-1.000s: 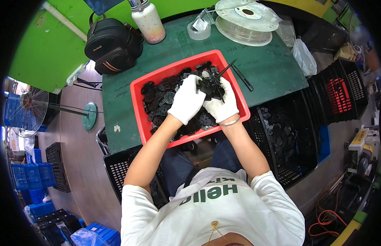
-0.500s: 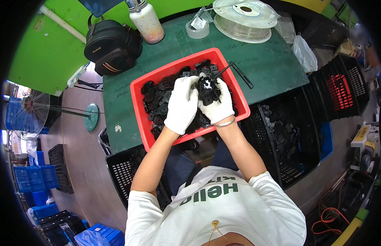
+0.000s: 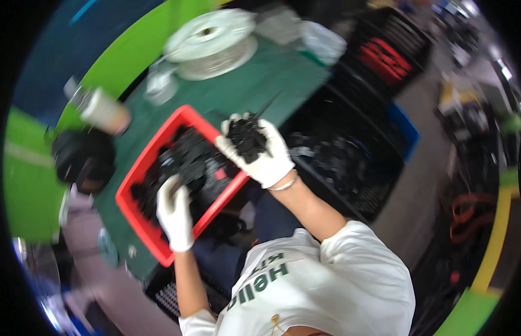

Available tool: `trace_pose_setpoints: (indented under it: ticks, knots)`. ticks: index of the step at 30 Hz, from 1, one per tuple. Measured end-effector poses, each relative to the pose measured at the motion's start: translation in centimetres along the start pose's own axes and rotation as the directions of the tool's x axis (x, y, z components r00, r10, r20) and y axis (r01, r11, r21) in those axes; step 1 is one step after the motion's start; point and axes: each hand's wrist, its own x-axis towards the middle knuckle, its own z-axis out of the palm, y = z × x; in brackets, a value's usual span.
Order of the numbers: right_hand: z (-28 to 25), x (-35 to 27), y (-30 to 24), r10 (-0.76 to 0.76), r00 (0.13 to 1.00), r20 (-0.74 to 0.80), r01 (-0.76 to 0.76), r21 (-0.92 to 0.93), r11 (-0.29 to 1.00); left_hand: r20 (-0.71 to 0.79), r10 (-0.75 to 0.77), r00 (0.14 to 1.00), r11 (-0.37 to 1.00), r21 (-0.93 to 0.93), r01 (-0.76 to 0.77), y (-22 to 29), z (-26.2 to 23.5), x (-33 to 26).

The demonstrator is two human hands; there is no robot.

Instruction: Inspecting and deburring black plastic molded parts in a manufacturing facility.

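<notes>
My right hand (image 3: pixel 267 155), in a white glove, is raised past the right side of the red bin (image 3: pixel 142 229). Its fingers curl around a clump of black plastic parts (image 3: pixel 248 139). A thin dark rod (image 3: pixel 270 103) sticks out above this clump; its kind cannot be made out. My left hand (image 3: pixel 175 215), also gloved, hovers over the near left part of the bin, close to the black parts (image 3: pixel 190 159) that fill it. Its fingers are loosely bent and apart, with nothing visible between them. Motion blurs the view.
The bin sits on a green table (image 3: pixel 294 73). Behind it are a large white spool (image 3: pixel 210 42), a tape roll (image 3: pixel 161 87), a bottle (image 3: pixel 106 111) and a black backpack (image 3: pixel 84 157). A black crate (image 3: pixel 341 162) of dark parts stands at the right.
The view has swung right. My hands, together over the bin before, are now apart: the right has moved out to the right with the black parts, while the left has let go of them.
</notes>
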Motion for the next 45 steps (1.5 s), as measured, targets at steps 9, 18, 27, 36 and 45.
trace_pose_setpoints:
  ticks: [9,18,27,36,45]
  knots:
    - [-3.3,-11.2,-21.6,-0.680,0.733,-0.025,0.658,-0.227,0.718,0.100,-0.147,0.984,0.989,0.047,0.143,-4.3,-0.8,1.4]
    - [-7.8,-20.5,-39.4,-0.833,0.554,-0.007,0.822,-0.157,0.548,0.044,-0.206,0.978,0.968,0.154,0.197,-5.8,-2.4,2.5]
    - [-11.1,-24.7,-52.5,-0.932,0.276,-0.235,0.915,-0.233,0.330,0.036,-0.182,0.983,0.970,0.168,0.173,-6.2,-3.3,2.6]
    - [-9.7,-27.9,-60.0,-0.955,-0.014,-0.296,0.819,-0.551,0.159,0.015,-0.184,0.983,0.978,0.102,0.182,-5.2,-2.2,2.0]
    - [-7.6,-29.4,-65.0,-0.964,-0.098,-0.249,0.576,-0.804,0.148,0.017,-0.199,0.980,0.970,0.147,0.194,-5.0,-2.3,1.7]
